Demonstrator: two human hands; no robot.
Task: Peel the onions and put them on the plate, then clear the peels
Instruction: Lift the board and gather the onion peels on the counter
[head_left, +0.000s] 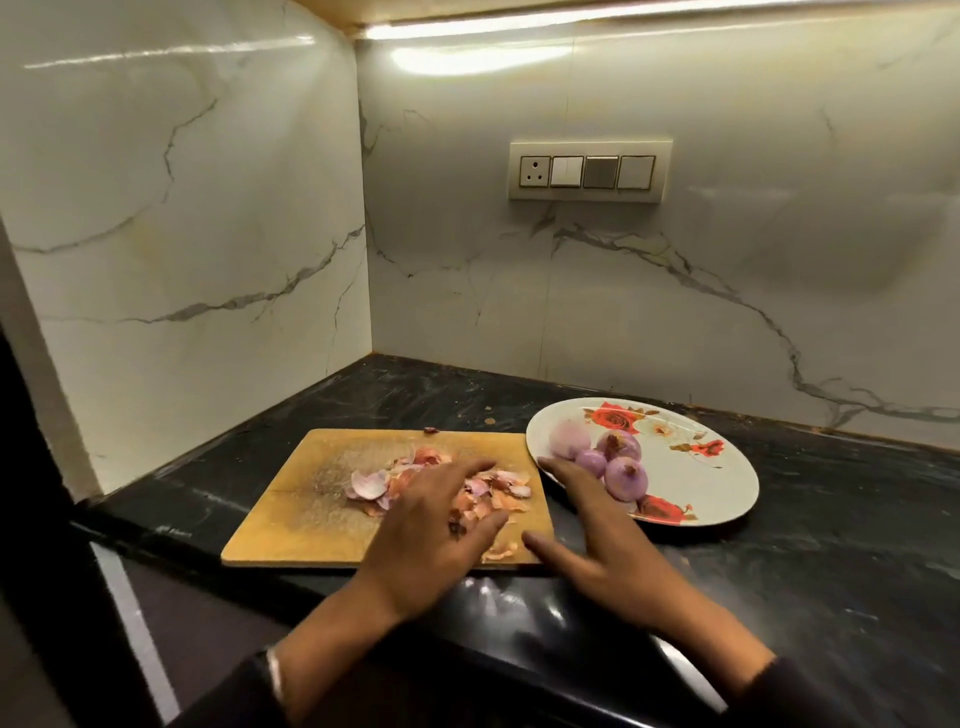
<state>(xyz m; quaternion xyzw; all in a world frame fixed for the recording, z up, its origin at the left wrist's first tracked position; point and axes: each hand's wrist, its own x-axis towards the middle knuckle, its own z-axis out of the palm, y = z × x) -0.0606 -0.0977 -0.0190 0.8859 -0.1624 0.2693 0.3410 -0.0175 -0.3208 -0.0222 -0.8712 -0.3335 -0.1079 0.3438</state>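
Observation:
Several peeled purple onions (626, 478) lie on the left side of a white plate with red roses (696, 483). Left of the plate lies a wooden cutting board (291, 509) strewn with pink and orange onion peels (374, 483). My left hand (431, 525) rests flat on the peels near the board's right half, fingers spread. My right hand (597, 525) lies open between the board's right edge and the plate, fingers reaching toward the plate's rim, thumb pointing at the board. Neither hand grips anything that I can see.
The black stone counter (831, 545) meets marble walls at the back and left, forming a corner. A switch panel (587, 171) is mounted on the back wall. The counter's front edge runs just below the board.

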